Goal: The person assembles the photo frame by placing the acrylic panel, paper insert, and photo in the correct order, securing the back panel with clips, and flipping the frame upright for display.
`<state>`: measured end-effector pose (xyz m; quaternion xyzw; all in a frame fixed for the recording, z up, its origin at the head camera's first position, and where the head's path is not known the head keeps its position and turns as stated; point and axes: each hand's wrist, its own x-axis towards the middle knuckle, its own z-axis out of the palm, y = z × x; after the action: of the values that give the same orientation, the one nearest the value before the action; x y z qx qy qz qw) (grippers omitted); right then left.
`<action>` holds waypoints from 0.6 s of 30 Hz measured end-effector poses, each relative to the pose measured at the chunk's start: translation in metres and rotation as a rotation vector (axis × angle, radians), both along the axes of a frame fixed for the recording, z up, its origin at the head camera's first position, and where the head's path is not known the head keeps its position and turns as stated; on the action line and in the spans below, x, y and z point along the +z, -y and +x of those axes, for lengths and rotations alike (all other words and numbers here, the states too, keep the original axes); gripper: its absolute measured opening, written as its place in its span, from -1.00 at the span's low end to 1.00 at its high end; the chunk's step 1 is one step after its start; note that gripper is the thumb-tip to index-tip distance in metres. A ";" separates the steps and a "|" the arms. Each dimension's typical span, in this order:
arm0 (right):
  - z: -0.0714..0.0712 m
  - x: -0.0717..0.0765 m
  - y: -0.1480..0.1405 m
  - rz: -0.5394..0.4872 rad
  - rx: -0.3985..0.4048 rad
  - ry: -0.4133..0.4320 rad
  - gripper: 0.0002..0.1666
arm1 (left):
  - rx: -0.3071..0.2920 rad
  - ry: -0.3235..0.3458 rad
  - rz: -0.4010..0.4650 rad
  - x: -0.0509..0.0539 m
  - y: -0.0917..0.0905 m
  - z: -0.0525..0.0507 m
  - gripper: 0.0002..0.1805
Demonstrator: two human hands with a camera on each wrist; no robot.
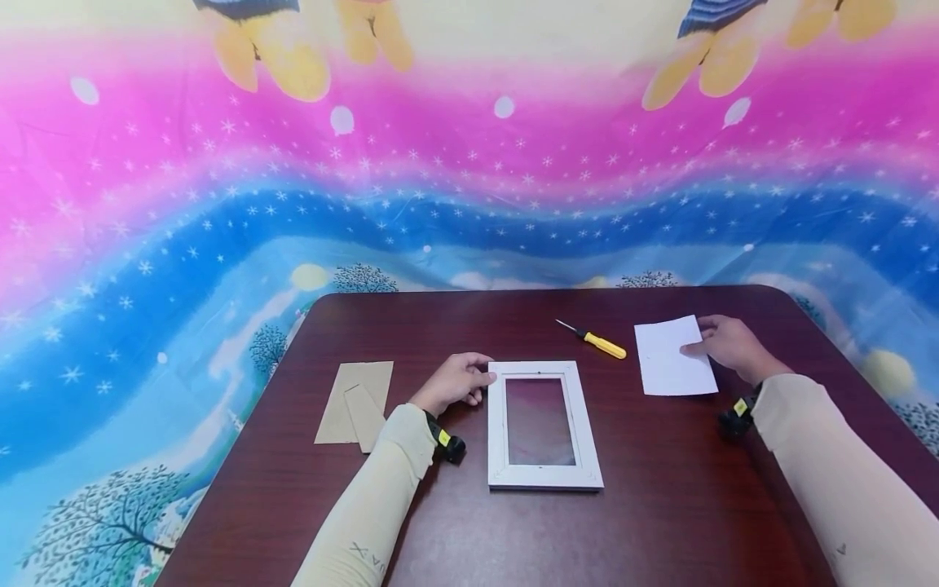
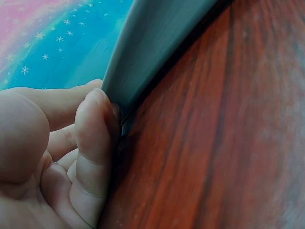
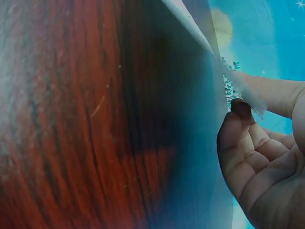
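Where right hand (image 1: pixel 729 342) pinches paper (image 1: pixel 673 360): squeezing may crease it.
Frame (image 1: pixel 543 478), pinched by adjacent left hand (image 1: pixel 455 381): tugging may shift it.

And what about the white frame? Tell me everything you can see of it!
The frame is a white rectangle with wide, smooth-looking sides that could be painted wood or plastic. Faint marks show at its near corners, and tiny dark bits sit at its inner far and near edges. Its shiny middle pane has a pinkish tint and may be glass. It lies about flat on the brown table, long sides pointing away. The left hand pinches its far left corner.
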<state>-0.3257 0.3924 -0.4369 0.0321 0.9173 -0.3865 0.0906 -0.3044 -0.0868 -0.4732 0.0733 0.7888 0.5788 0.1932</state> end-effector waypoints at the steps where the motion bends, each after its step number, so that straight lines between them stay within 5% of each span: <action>1: 0.000 0.000 0.000 0.002 0.001 0.003 0.09 | 0.000 0.000 0.000 0.000 0.000 0.000 -0.54; 10: 0.006 0.000 -0.003 0.050 0.020 -0.018 0.02 | -0.006 -0.002 0.005 0.000 0.000 0.000 -0.54; 18: 0.006 -0.003 -0.004 -0.050 -0.007 0.004 0.00 | -0.005 -0.008 0.011 0.000 0.000 0.000 -0.54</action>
<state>-0.3196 0.3960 -0.4397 0.0340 0.9070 -0.4095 0.0920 -0.3043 -0.0869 -0.4734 0.0785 0.7862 0.5823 0.1913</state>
